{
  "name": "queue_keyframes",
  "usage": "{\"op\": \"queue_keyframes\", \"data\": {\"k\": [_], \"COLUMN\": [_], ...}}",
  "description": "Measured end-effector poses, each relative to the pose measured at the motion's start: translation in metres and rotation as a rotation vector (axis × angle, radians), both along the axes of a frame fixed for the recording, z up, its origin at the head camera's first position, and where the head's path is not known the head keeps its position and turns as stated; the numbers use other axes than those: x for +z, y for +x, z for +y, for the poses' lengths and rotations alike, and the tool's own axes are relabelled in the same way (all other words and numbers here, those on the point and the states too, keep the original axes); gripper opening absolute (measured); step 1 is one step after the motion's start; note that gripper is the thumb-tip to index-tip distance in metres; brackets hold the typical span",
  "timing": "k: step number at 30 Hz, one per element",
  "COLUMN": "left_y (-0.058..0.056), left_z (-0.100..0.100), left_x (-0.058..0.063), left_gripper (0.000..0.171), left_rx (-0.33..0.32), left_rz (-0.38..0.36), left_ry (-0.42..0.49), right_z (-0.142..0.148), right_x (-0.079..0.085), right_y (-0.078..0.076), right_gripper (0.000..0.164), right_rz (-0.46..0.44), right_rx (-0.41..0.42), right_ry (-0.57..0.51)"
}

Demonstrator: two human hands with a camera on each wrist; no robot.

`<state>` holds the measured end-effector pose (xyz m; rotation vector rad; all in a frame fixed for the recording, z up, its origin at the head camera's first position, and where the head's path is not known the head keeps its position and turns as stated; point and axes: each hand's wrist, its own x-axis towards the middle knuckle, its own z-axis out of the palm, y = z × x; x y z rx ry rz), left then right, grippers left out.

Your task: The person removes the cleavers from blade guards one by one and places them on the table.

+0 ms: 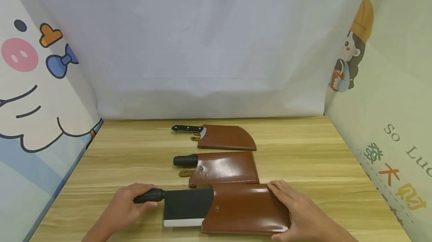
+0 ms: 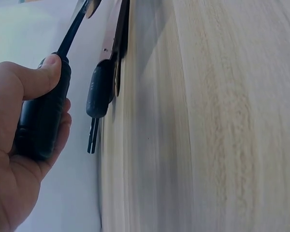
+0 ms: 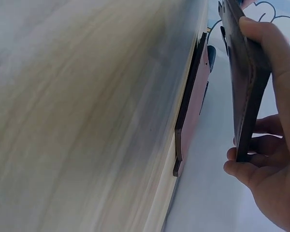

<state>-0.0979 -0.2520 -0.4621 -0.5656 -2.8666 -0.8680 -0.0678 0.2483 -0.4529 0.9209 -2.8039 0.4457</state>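
Observation:
A large cleaver (image 1: 187, 203) with a dark blade and pale edge sits partly inside a brown leather sheath (image 1: 248, 208), its inner half hidden. My left hand (image 1: 126, 202) grips the black handle (image 2: 44, 113), thumb laid along it in the left wrist view. At the other end, my right hand (image 1: 300, 212) holds the closed end of the sheath, thumb on one side and fingers on the other in the right wrist view. Both wrist views show the cleaver and sheath raised off the wooden table (image 1: 101, 159).
Behind lie two more sheathed knives: a middle one with a black handle (image 1: 185, 160) and brown sheath (image 1: 224, 167), and a far one with a riveted handle (image 1: 187, 128) and curved sheath (image 1: 227, 137). A white backdrop (image 1: 212, 47) and printed side panels (image 1: 388, 84) enclose the table.

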Motion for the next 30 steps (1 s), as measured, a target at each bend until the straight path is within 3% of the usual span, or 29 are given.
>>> {"op": "queue_keyframes", "data": {"k": [7,24,30], "left_y": [0.003,0.006,0.008], "left_z": [-0.006,-0.028,-0.037], "left_x": [0.002,0.001,0.002], "left_gripper": [0.042,0.04,0.04], "left_rx": [-0.001,-0.014,-0.015], "left_rz": [0.013,0.002,-0.007], "left_ry": [0.028,0.065,0.089], "right_z": [0.007,0.025,0.033], "right_x": [-0.002,0.006,0.006], "right_y": [0.002,0.007,0.008], "right_gripper": [0.126,0.127,0.129], "right_rz": [0.045,-0.05,-0.012], "right_rx": [0.027,-0.007,0.008], "right_ry": [-0.009,-0.017,-0.007]}}
